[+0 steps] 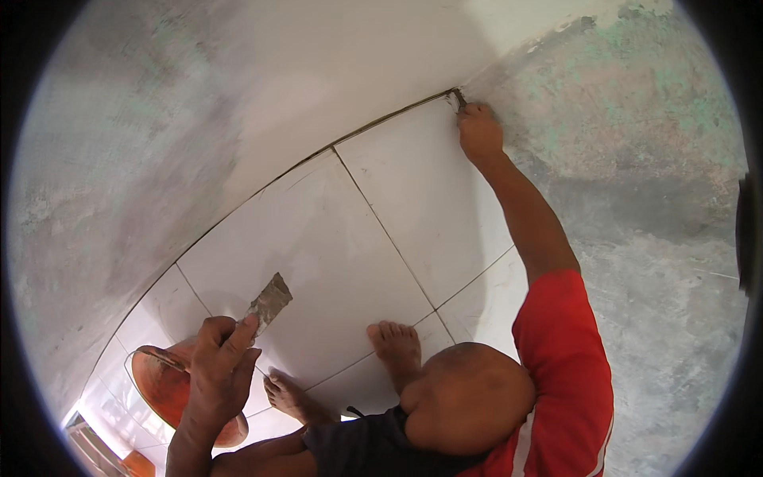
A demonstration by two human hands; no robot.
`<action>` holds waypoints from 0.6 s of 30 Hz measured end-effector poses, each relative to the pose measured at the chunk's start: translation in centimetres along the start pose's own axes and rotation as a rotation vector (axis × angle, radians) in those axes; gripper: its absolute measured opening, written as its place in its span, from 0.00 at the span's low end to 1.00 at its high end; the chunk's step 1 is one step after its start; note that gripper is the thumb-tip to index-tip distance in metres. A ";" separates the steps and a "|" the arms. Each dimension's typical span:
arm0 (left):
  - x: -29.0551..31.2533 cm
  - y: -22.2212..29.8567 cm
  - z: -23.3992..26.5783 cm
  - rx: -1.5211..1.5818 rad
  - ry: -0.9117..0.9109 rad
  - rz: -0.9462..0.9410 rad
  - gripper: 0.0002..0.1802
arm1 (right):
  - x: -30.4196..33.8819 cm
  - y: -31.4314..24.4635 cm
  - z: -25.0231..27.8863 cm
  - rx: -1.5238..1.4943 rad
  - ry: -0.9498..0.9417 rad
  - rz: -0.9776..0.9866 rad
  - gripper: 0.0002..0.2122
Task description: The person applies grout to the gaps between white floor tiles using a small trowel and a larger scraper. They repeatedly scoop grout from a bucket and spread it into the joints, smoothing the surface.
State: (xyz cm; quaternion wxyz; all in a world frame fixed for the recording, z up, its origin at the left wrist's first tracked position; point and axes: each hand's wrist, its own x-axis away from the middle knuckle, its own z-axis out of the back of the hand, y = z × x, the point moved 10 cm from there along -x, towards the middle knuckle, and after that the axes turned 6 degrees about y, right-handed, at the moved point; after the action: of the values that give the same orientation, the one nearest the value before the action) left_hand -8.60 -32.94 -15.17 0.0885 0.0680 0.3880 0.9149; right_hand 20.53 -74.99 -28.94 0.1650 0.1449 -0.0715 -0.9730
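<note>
My left hand (218,366) is closed around a putty knife (273,302), whose mortar-smeared grey blade points up and to the right over the floor tiles. Its handle is hidden in my fingers. Stretched far out, my right hand (480,131) grips a thin, dark, blade-like tool (458,99) at the corner where the tiled floor (318,230) meets two walls. Only a small end of that tool shows, next to whitish smears. A dark joint line (373,122) runs along the foot of the wall from that corner.
An orange bucket (159,385) with a wire handle stands behind my left hand. My bare feet (395,346) rest on the white tiles below my bent knee. A rough grey-green plastered wall (636,143) rises on the right; a paler wall (318,71) lies ahead.
</note>
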 end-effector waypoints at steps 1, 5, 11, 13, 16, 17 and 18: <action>0.0 0.2 0.0 -0.011 0.009 -0.004 0.33 | -0.1 -0.1 -0.6 0.021 -0.024 0.000 0.06; 0.3 0.2 0.1 -0.038 0.039 0.025 0.33 | 4.9 1.5 -1.2 0.063 -0.150 -0.068 0.07; -0.2 -0.5 -0.1 -0.023 0.026 0.006 0.33 | 3.0 1.2 0.9 0.002 -0.024 -0.032 0.08; -0.4 -0.2 0.0 -0.023 0.013 -0.006 0.33 | -0.7 -0.1 0.7 0.008 0.044 -0.015 0.06; -0.4 0.1 -0.1 -0.008 -0.004 0.029 0.33 | -4.3 -0.5 -1.8 0.072 -0.069 -0.061 0.05; -0.2 0.3 -0.1 -0.013 0.003 0.042 0.33 | -4.4 -0.3 -2.3 0.095 -0.097 -0.076 0.05; -0.2 0.2 -0.1 -0.012 -0.001 0.062 0.32 | -3.3 0.1 -2.7 0.120 -0.132 -0.094 0.05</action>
State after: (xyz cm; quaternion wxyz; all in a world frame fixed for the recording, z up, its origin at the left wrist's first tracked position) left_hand -8.45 -33.19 -15.14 0.0609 0.0799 0.3803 0.9194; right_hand 24.39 -74.20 -30.58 0.1049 0.0932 -0.1333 -0.9811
